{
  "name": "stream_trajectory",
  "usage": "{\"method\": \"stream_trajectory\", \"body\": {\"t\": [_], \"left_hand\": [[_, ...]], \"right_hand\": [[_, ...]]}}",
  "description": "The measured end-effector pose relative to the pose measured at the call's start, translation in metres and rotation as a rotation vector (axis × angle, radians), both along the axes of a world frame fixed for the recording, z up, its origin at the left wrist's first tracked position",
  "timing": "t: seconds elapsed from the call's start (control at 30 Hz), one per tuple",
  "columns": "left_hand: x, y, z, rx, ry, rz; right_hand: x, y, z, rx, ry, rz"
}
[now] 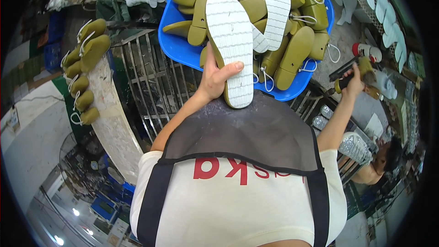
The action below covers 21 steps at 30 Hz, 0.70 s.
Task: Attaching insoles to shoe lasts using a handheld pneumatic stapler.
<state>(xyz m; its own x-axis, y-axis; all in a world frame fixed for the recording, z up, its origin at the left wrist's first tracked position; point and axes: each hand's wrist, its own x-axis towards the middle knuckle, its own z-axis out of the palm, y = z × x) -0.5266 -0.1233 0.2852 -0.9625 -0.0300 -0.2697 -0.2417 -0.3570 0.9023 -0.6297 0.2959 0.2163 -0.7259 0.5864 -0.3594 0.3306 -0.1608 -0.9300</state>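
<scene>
My left hand (213,78) is closed around an olive shoe last with a white insole (231,41) lying along its sole, the thumb pressing on the insole. Only a thin olive edge of that last shows. It is held up over the near side of a blue basin (173,50) piled with olive shoe lasts (295,57), many with white cord loops. Another white insole (277,11) rests on the pile. Off to the right, my right hand (355,82) is wrapped around a dark, yellow-marked hand tool (344,82); its working end is hard to make out.
Several lasts with cords (93,48) stand along a pale, worn bench (109,96) at left. A metal rack (146,73) lies between bench and basin. Bottles (386,84) and a red-and-white container (367,52) are at right. Another person (379,162) is at lower right.
</scene>
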Motion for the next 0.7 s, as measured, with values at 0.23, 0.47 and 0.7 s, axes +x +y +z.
{"method": "stream_trajectory", "body": {"t": [0.23,0.47,0.7], "left_hand": [[-0.016,-0.001,0.018,-0.456,0.154,0.013],[-0.029,0.010,0.022,-0.686,0.129,0.047],[-0.036,0.005,0.017,-0.766,0.221,0.120]], "right_hand": [[-0.048,0.013,-0.162,0.448,-0.259,0.447],[-0.049,-0.173,0.092,0.486,0.527,0.653],[-0.010,-0.272,0.104,0.272,0.624,1.001]]}}
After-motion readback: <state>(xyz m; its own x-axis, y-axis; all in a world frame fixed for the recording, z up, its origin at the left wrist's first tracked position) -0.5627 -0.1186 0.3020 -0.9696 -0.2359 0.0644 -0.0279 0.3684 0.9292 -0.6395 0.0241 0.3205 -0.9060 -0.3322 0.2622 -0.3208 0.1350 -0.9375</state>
